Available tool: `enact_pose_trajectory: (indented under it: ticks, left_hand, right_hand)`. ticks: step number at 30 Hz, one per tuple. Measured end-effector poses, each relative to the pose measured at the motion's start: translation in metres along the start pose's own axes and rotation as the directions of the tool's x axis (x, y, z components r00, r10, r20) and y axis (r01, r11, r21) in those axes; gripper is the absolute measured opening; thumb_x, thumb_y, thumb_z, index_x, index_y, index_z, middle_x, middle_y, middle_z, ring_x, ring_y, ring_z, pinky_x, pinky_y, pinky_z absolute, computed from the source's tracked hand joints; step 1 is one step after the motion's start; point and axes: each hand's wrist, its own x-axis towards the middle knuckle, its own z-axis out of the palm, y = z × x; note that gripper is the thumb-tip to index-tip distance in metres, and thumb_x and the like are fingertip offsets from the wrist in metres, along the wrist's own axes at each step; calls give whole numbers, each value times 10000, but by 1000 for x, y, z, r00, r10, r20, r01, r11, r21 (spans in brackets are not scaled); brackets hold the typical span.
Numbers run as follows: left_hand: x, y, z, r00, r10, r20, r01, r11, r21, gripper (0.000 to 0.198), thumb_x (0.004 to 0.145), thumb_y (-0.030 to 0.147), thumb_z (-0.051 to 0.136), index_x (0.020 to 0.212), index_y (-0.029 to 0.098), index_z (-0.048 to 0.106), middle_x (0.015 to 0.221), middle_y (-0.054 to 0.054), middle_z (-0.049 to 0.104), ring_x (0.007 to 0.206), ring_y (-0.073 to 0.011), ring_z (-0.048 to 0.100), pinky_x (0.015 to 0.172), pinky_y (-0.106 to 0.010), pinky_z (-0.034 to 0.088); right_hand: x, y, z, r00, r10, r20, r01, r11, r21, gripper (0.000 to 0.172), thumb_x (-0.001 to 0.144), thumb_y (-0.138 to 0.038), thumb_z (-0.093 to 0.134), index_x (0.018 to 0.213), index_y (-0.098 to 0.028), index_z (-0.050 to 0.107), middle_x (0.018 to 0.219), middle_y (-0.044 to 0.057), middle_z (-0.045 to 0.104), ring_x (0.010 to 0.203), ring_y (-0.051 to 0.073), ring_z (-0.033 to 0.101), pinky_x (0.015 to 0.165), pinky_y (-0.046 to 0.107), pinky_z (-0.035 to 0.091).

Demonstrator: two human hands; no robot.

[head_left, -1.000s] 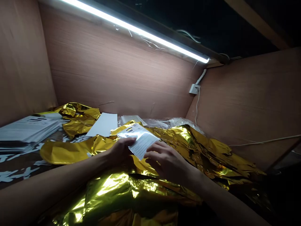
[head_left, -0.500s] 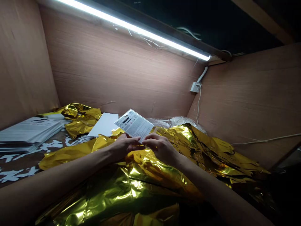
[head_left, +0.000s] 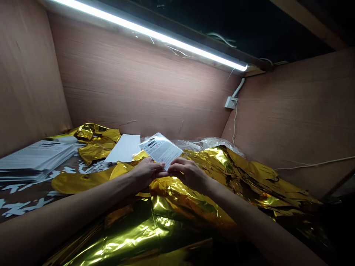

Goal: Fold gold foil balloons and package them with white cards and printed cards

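Between my two hands is a printed card packet with a hang hole and small dark text, tilted with its top toward the upper left. My left hand pinches its lower edge, thumb on the printed face. Fingers curled, my right hand grips the lower right corner close to the left fingertips. Under both wrists spreads shiny gold foil, crumpled and folded. Just behind the left hand lies a plain white card. Whether the packet has contents, I cannot tell.
At the left stands a stack of printed cards, with white paper pieces scattered near it. More gold foil lies behind. Clear plastic bags rest at the back. A white cable runs along the right panel.
The packet has shifted slightly right and down in view, turning a little. Both hands keep hold of it; the right fingers sit closer around its lower corner.
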Motion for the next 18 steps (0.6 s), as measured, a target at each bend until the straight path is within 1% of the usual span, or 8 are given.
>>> enact_pose_trajectory:
  ticks: [8, 10, 11, 12, 13, 15, 16, 18]
  left_hand:
    - [-1, -3, 0, 999, -52, -1, 52, 999, 14, 220, 851, -65, 606, 1024, 69, 633, 881, -141, 745, 745, -244, 773, 705, -330, 684]
    - [0, -4, -3, 996, -83, 16, 83, 997, -7, 259, 843, -72, 616, 1062, 66, 627, 936, -161, 750, 788, -263, 785, 721, -333, 687]
    - [1, -3, -5, 995, -98, 22, 99, 995, -24, 276, 840, -72, 627, 1078, 67, 621, 955, -168, 748, 815, -275, 789, 727, -334, 689]
    - [2, -3, -8, 993, -114, 24, 115, 992, -41, 287, 836, -72, 639, 1087, 66, 613, 967, -175, 744, 845, -288, 791, 734, -333, 689]
    - [3, -2, -10, 991, -131, 18, 132, 990, -54, 285, 832, -73, 648, 1081, 61, 606, 968, -182, 738, 872, -303, 792, 735, -326, 689]
    - [4, 1, -12, 987, -163, -13, 162, 985, -57, 239, 838, -72, 646, 1034, 53, 593, 939, -192, 727, 915, -330, 787, 734, -315, 689]
    - [4, 3, -13, 983, -179, -29, 177, 983, -43, 205, 845, -69, 637, 1003, 53, 587, 920, -195, 724, 928, -338, 785, 732, -311, 689]
    - [2, 6, -13, 976, -215, -38, 215, 977, 5, 141, 863, -55, 616, 951, 52, 586, 906, -218, 725, 934, -342, 784, 723, -301, 687]
  right_hand:
    - [-2, -4, 11, 995, -69, 74, 75, 994, -84, 143, 999, -120, 542, 921, -162, 654, 925, 78, 642, 805, 168, 595, 742, 290, 506]
    - [-4, 3, 5, 1000, 10, -12, -10, 1000, 4, 117, 993, -161, 563, 902, -172, 637, 907, 67, 647, 791, 165, 600, 732, 293, 515]
    - [-6, 10, -4, 987, 115, -117, -101, 988, 116, 112, 992, -198, 572, 895, -181, 627, 870, 50, 649, 758, 157, 604, 711, 285, 523]
    - [-7, 19, -16, 930, 261, -259, -193, 945, 263, 112, 983, -234, 590, 883, -190, 616, 820, 27, 646, 708, 144, 604, 678, 272, 531]
    - [-10, 30, -32, 815, 439, -378, -259, 860, 439, 129, 989, -265, 574, 882, -199, 605, 735, -5, 621, 626, 126, 588, 625, 252, 532]
    - [-15, 50, -66, 386, 694, -608, -180, 703, 688, 167, 945, -294, 645, 832, -212, 553, 665, -41, 598, 503, 97, 543, 527, 220, 525]
    - [-19, 56, -79, 314, 699, -643, -154, 706, 692, 151, 960, -289, 625, 860, -218, 537, 709, -41, 620, 533, 91, 578, 562, 218, 555]
    - [-28, 56, -93, 268, 672, -691, -134, 736, 664, 122, 981, -291, 589, 894, -227, 533, 757, -39, 650, 617, 100, 658, 663, 250, 611]
